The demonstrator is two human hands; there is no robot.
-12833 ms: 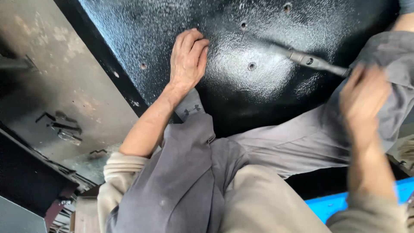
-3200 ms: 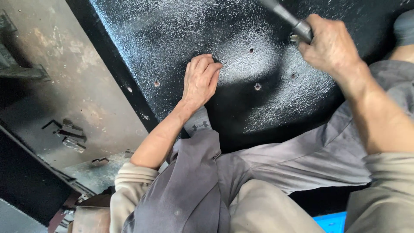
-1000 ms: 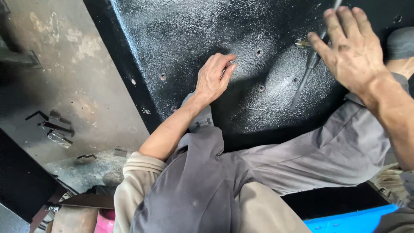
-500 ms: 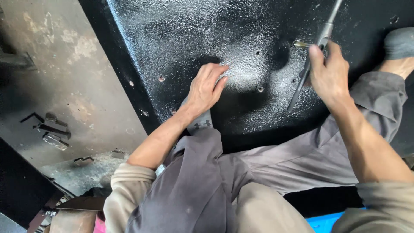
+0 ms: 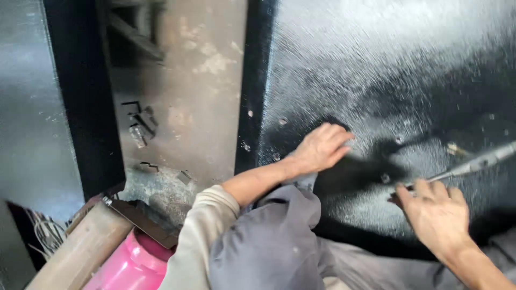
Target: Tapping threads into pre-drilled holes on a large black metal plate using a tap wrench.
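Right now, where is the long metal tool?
In the head view, the metal tool is at the far right, slanting across the black panel, its lower end at the fingertips of the right hand.

Left hand (image 5: 321, 149) pressed flat, fingers spread, on a black textured panel (image 5: 387, 70) dotted with small holes. Right hand (image 5: 436, 212) lower right, fingers loosely curled, fingertips at the near end of a thin metal tool (image 5: 473, 165) slanting up toward the right edge; whether actually gripped, unclear. Tool tip close to a hole (image 5: 385, 177) in the panel. Beige sleeve (image 5: 199, 236) on the left forearm, grey trousers (image 5: 274, 247) beneath. Left of the panel, a rusty grey metal plate (image 5: 188, 91) with small brackets, framed by black strips. Bottom left, a pink cylinder (image 5: 129, 266) beside a wooden beam (image 5: 75, 252).
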